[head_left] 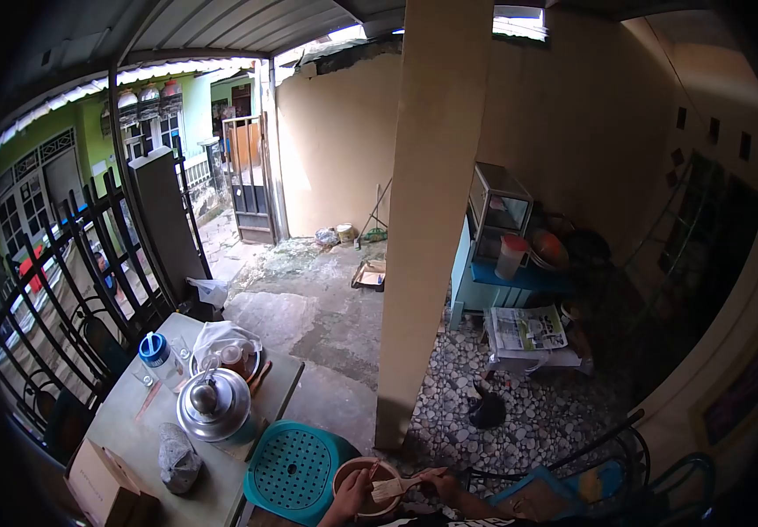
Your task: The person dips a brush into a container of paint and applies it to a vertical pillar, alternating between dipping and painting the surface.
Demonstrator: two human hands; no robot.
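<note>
At the bottom of the head view, a reddish-brown bowl [341, 480] lies close in front of me. Over it is a pale wooden tool with a wide flat end, like a spatula or flat brush [389, 488]. My right hand [446, 488] is closed around the narrow end of this tool. At the bowl's left side, my left hand [351, 497] has its fingers pinched together above the inside; what they hold is too small to make out. A teal plastic stool [295, 470] with a perforated seat stands just left of the bowl.
Left of me, a table [137, 420] bears a lidded metal pot [213, 406], a blue-lidded jug [155, 351], a filled plastic bag [179, 458] and a cardboard box [102, 483]. A pillar [436, 193] rises ahead. A dark animal, apparently a cat [487, 409], is on the pebbled floor.
</note>
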